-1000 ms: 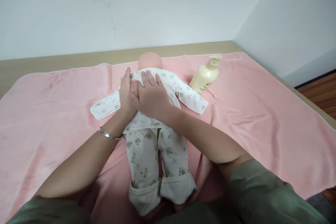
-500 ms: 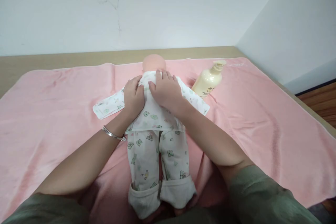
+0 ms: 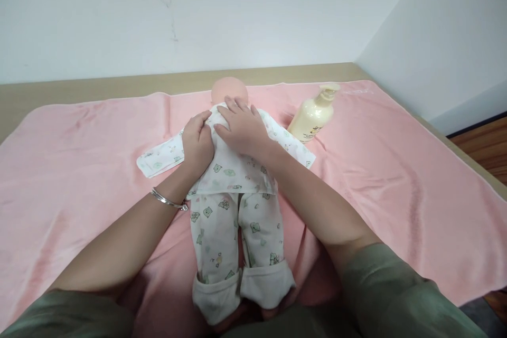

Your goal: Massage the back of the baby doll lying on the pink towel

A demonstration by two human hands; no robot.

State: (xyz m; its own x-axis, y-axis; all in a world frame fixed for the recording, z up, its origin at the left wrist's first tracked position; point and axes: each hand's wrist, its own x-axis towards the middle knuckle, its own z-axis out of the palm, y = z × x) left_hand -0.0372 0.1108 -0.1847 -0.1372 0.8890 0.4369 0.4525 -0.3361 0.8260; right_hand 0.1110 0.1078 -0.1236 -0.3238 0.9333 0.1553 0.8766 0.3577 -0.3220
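Observation:
A baby doll (image 3: 228,90) in a white top (image 3: 232,177) and matching trousers (image 3: 217,232), both printed with small green figures, lies stretched out with its smooth head away from me. No face shows on it. My left hand (image 3: 198,142) is curled round the doll's side below the shoulder, thumb on the top, some fingers partly hidden. Flat across the upper part of the top rests my right hand (image 3: 243,127), fingers spread, the tips close to the neck. The trouser cuffs (image 3: 267,282) are folded up, and both sleeves (image 3: 160,158) reach outward.
A cream pump bottle (image 3: 312,116) leans or lies tilted beyond the doll's right-hand sleeve. Beneath everything is a pink blanket (image 3: 376,169) on a wooden table (image 3: 301,72), with a white wall (image 3: 253,16) behind and another at the right.
My right hand has slid a little left across the doll's upper back, its fingers spreading wider. My left hand keeps its place on the side. The view has shifted slightly.

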